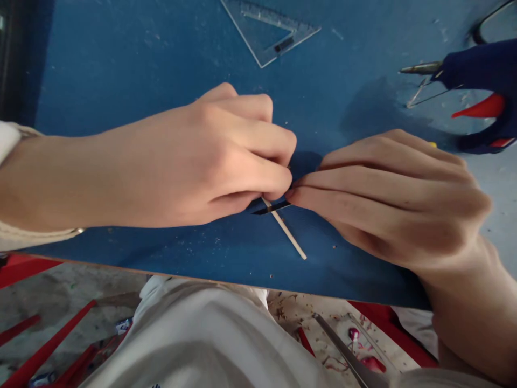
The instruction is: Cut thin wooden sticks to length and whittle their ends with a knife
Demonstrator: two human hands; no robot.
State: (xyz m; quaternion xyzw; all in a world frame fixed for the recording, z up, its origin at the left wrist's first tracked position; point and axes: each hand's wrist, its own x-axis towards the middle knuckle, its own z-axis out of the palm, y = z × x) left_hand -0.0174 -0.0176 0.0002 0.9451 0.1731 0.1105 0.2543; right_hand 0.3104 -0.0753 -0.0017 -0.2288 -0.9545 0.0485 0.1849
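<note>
My left hand [230,151] is closed, knuckles up, on a thin pale wooden stick [290,233] near the front edge of the table. The stick's free end slants out below the fingers toward the lower right. My right hand [391,188] pinches a dark, narrow, pointed blade [264,209], which lies across the stick just beside my left fingers. Whether the blade has a handle is hidden in my right hand. My two hands nearly meet, fingertip to knuckle.
A clear plastic set square [264,51] lies at the far side of the blue table [133,75]. At the right stands a dark blue glue gun [476,64] with a red trigger and a metal nozzle. Red metal legs [60,334] and scattered litter show below the table edge.
</note>
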